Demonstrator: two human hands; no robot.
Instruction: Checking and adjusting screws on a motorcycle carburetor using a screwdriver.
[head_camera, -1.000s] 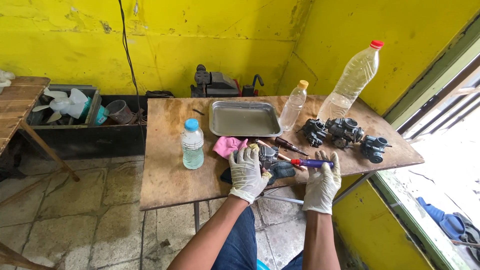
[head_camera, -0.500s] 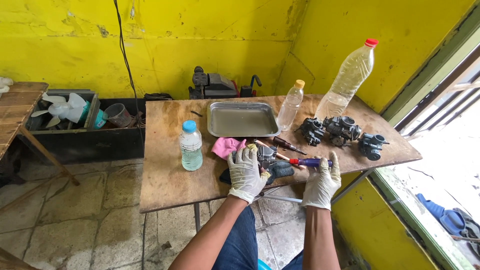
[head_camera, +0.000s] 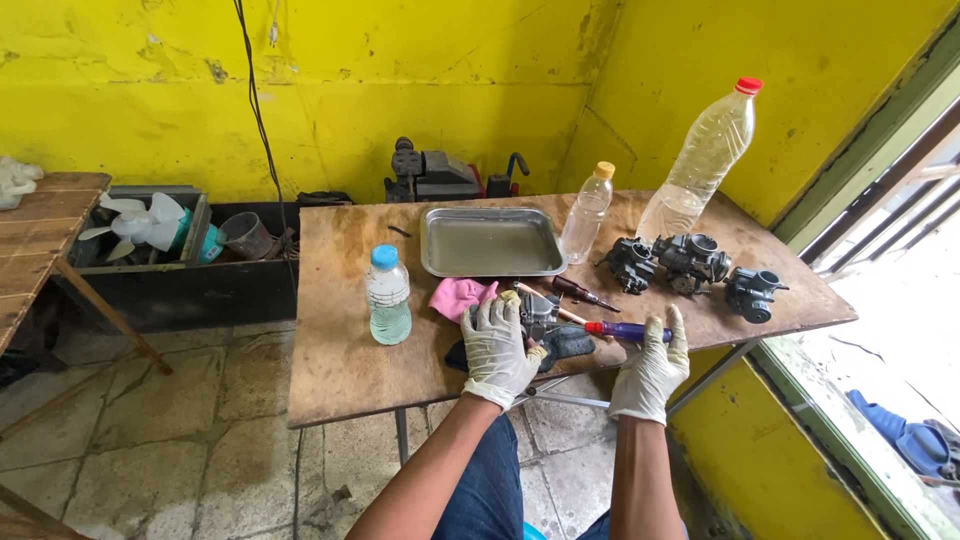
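Two gloved hands work at the near edge of a wooden table. The left hand has its fingers curled down over a small carburetor, pinning it on a dark cloth beside a pink rag. The right hand closes around a blue-handled screwdriver, whose shaft points left toward the carburetor. A second, dark-handled screwdriver lies just beyond.

Judged from the layout, the work is at an early stage: the carburetor under the left hand appears whole, the metal tray holds no visible parts, and three further carburetors sit untouched in a row toward the right end of the table. Whether any screw is already out cannot be told.

Also on the table stand a blue-capped bottle, a yellow-capped bottle and a tall red-capped bottle.
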